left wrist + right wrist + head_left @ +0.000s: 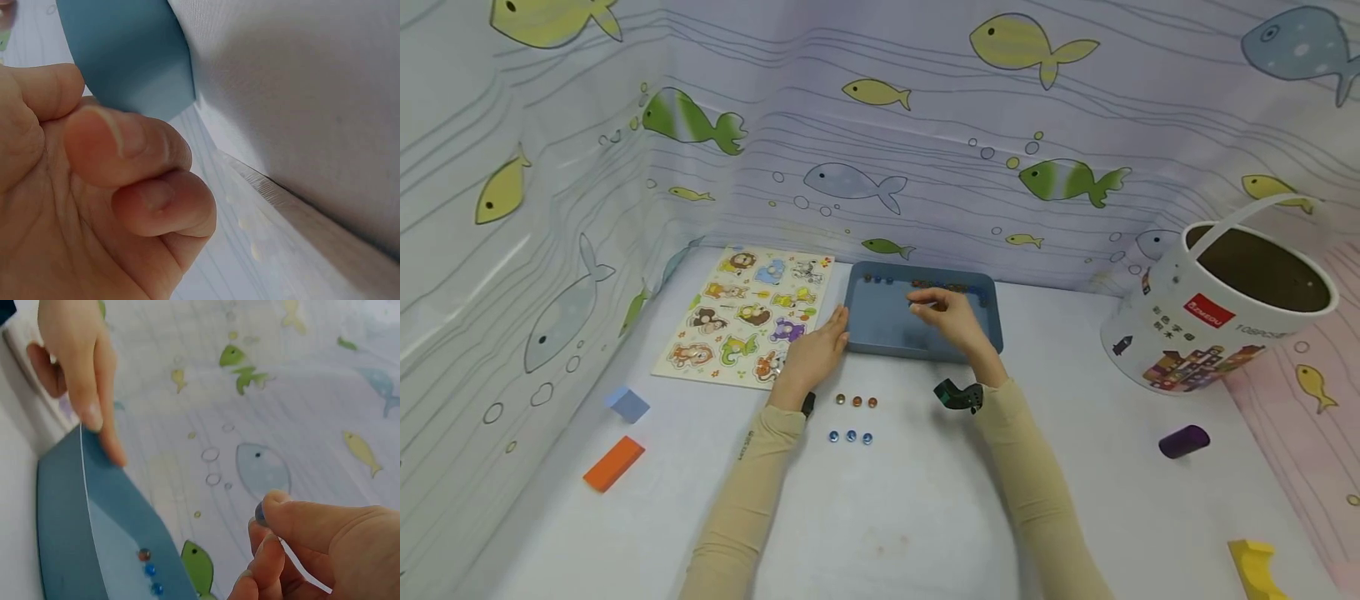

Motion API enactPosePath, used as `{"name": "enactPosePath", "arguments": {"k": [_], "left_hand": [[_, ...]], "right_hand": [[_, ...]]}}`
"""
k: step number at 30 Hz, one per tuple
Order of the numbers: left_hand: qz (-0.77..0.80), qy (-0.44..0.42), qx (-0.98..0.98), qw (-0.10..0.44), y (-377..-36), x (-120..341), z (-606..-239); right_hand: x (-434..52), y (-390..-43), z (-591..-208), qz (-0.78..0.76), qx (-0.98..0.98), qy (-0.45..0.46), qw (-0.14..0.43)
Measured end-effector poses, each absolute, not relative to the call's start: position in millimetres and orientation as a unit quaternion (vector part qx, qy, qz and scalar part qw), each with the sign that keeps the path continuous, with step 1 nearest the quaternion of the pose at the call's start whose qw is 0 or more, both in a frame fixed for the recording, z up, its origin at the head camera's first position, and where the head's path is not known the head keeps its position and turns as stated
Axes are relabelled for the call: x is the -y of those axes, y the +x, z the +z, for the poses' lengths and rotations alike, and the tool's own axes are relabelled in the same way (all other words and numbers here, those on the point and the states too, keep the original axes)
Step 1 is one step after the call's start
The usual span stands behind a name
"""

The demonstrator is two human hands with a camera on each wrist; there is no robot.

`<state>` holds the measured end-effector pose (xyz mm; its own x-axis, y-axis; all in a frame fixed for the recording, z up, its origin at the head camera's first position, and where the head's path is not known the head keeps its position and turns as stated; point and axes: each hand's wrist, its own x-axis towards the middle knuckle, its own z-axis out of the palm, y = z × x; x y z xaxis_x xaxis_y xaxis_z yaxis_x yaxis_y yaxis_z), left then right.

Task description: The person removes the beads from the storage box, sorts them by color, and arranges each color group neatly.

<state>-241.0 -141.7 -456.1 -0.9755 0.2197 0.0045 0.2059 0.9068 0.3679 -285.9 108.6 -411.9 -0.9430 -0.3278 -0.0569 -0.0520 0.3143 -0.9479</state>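
Note:
A blue-grey tray (887,329) lies near the back wall, with several amber and blue marbles along its far side. At its near left edge my left hand (815,354) grips the rim between thumb and finger; the other fingers are curled in the left wrist view. Over the tray, my right hand (951,315) pinches a small bluish marble (259,514) between thumb and fingertips. In front of the tray sit a row of three amber marbles (857,402) and, nearer, a row of three blue marbles (851,437).
An animal puzzle board (752,312) lies left of the tray. A large white bucket (1180,325) stands at the right. Around the edges are a light blue block (627,405), an orange block (614,464), a purple cylinder (1184,442) and a yellow arch block (1255,568).

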Motion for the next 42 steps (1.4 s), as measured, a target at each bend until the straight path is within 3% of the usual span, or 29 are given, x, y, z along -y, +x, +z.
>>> {"name": "enactPosePath", "arguments": {"k": [12,24,42], "left_hand": [[0.200,0.105,-0.974,0.018,-241,141,-457],[0.200,0.104,-0.974,0.015,-240,140,-453],[0.194,0.104,-0.975,0.035,-242,141,-454]], "right_hand": [[-113,-234,-406,-0.597,-0.774,-0.157,0.139],[-103,-174,-462,-0.500,-0.814,-0.217,0.201],[-96,-157,-481,-0.429,-0.843,-0.292,0.143]]}}
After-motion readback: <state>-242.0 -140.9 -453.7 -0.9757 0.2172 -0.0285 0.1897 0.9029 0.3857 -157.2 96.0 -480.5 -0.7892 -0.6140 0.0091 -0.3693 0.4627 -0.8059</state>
